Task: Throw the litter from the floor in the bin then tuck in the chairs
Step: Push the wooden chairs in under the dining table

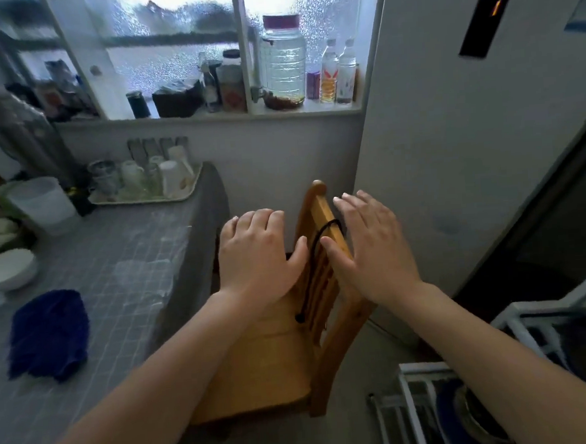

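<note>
Chair (259, 361): wooden, seat partly showing beside the worktop (123, 266), backrest toward the white wall, not fully tucked in.
Left hand (256, 255): open, fingers spread, over the seat, gripping nothing.
Right hand (372, 248): open, at the backrest's top rail, gripping nothing.
Cord (320, 240): black, looped over the backrest.
Progress: no litter or bin visible; chair-tucking seems underway, push remaining.

Honey-yellow wooden chair (275, 353) below both hands, a black cord (315, 251) looped over its back between them. Left of the left hand (257, 255), a grey checked tablecloth (116, 267) carries a deep blue cloth (48, 334).
</note>
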{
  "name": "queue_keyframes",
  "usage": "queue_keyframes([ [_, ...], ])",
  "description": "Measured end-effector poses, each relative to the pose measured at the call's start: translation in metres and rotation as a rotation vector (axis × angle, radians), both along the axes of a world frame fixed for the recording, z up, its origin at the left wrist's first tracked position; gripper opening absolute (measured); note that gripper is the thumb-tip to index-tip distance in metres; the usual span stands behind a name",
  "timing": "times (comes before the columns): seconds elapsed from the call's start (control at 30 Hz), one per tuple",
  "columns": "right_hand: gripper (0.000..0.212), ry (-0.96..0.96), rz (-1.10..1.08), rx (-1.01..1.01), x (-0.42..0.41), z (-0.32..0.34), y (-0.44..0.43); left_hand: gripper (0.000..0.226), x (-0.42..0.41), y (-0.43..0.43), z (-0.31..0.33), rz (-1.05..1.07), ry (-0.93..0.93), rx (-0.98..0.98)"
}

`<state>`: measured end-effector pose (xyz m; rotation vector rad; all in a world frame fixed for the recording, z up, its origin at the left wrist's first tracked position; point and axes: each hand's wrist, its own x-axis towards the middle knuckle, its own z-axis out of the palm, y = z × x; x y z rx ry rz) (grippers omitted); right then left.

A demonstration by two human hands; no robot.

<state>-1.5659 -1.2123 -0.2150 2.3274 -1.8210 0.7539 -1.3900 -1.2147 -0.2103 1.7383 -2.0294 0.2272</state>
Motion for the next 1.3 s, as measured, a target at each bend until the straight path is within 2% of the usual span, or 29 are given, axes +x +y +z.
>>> queue_keyframes([
  [0.23, 0.061, 0.035, 0.197, 0.024, -0.028, -0.007, -0.069, 0.054, -0.026, -0.031, 0.000, 0.202, -0.003, 0.082],
  [0.47, 0.062, 0.122, 0.387, 0.042, -0.012, -0.018, -0.136, 0.057, -0.011, -0.050, -0.017, 0.375, -0.020, 0.139],
  [1.0, 0.064, 0.246, 0.524, 0.104, 0.055, -0.030, -0.272, 0.066, 0.031, -0.150, -0.062, 0.545, 0.211, 0.302],
  [1.3, 0.065, 0.390, 0.842, 0.153, 0.087, -0.033, -0.303, 0.069, 0.054, -0.147, -0.075, 0.726, 0.259, 0.363],
])
